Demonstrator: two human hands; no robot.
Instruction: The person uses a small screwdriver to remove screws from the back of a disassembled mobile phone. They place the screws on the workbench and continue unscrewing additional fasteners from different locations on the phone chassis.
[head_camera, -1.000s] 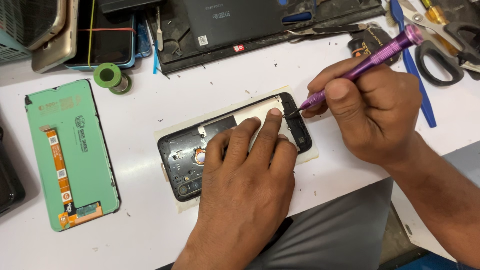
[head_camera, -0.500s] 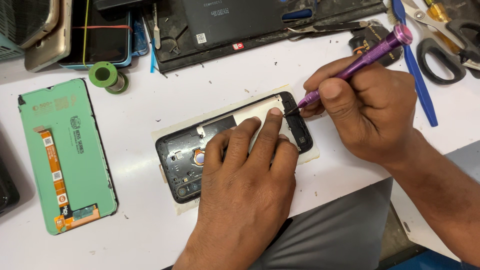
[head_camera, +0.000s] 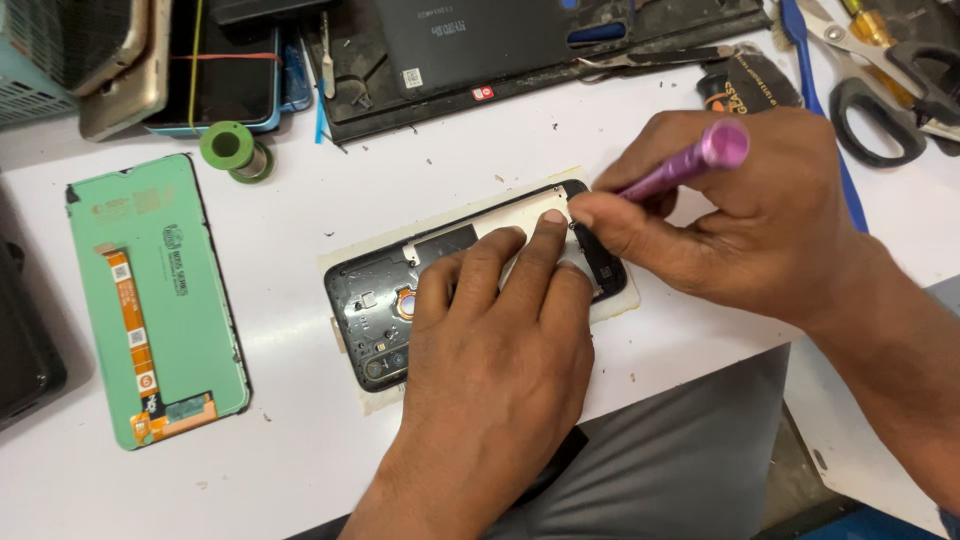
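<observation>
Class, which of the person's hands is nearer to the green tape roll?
Left. The left hand presses the opened phone, right of the green tape roll; the right hand lies farther right.

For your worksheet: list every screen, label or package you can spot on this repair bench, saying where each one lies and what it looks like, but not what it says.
Replacement screen panel: left of bench, face down, green rectangle with orange ribbon cable.
Dark tablet: top centre, black slab bearing a small white sticker and a red one.
Dark pouch: top right, partly behind the right hand.
</observation>
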